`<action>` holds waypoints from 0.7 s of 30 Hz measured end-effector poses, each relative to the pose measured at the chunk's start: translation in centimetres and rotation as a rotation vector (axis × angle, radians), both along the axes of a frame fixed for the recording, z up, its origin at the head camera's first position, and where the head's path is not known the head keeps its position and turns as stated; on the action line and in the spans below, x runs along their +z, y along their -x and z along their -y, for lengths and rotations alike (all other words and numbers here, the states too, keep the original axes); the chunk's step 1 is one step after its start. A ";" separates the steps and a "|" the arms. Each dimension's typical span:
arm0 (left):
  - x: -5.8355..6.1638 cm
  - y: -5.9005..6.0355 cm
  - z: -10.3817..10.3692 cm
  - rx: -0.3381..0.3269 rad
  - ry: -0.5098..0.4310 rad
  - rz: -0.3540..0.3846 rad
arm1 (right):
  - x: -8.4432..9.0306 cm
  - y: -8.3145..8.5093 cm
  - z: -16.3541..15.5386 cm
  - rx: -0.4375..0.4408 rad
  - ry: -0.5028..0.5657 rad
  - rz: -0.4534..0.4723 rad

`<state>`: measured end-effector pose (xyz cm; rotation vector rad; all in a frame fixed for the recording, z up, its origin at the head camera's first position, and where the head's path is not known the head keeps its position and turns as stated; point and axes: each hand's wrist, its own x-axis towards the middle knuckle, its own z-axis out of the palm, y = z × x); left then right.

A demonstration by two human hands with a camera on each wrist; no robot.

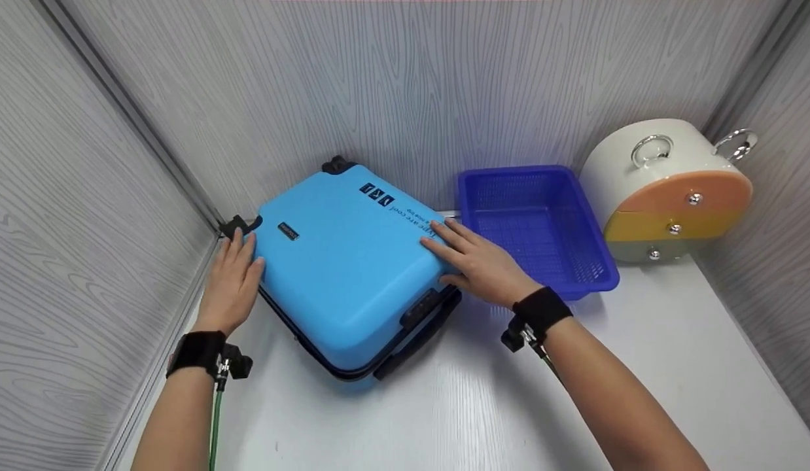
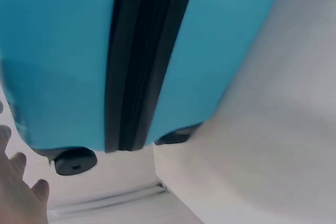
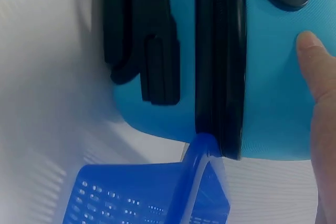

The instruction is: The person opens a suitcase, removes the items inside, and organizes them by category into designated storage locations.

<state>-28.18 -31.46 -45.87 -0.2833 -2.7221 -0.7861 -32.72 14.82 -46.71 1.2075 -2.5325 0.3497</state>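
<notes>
A light blue hard-shell suitcase lies flat on the white table, turned at an angle, its black wheels toward the back wall. My left hand is at its left end beside a black wheel, fingers straight. In the left wrist view, that hand shows at the lower left, near a wheel. My right hand rests on the suitcase's right corner with extended fingers. The right wrist view shows its thumb against the blue side, near the black handle and zipper band.
A blue perforated plastic basket stands right of the suitcase, close to its corner. Farther right is a white rounded box with orange, yellow and green drawers and metal ring handles. Grey wood-patterned walls enclose the table.
</notes>
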 end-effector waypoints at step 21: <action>-0.8 0.5 0.2 0.036 0.103 -0.019 | -1.4 -9.1 12.9 0.076 0.005 -0.083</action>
